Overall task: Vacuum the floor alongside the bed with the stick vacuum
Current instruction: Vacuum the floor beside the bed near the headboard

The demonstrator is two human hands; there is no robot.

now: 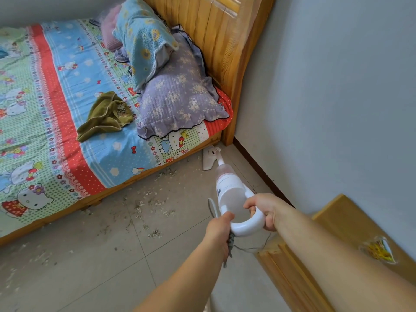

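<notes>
A white stick vacuum [229, 188] slants down toward the floor. Its flat head [209, 159] lies on the tiles in the corner where the bed frame meets the headboard. My left hand [219, 230] grips the left side of the white loop handle [247, 226]. My right hand [264, 210] grips its right side. Scattered crumbs and dust [155, 199] lie on the grey tiles along the bed [135, 176].
The wooden headboard [216, 41] stands by the pale wall [326, 97] with a dark skirting. A wooden cabinet [337, 233] sits at the lower right. Pillows [177, 95] and a green cloth [105, 115] lie on the patterned bedspread. A grey cord [229, 246] hangs below the handle.
</notes>
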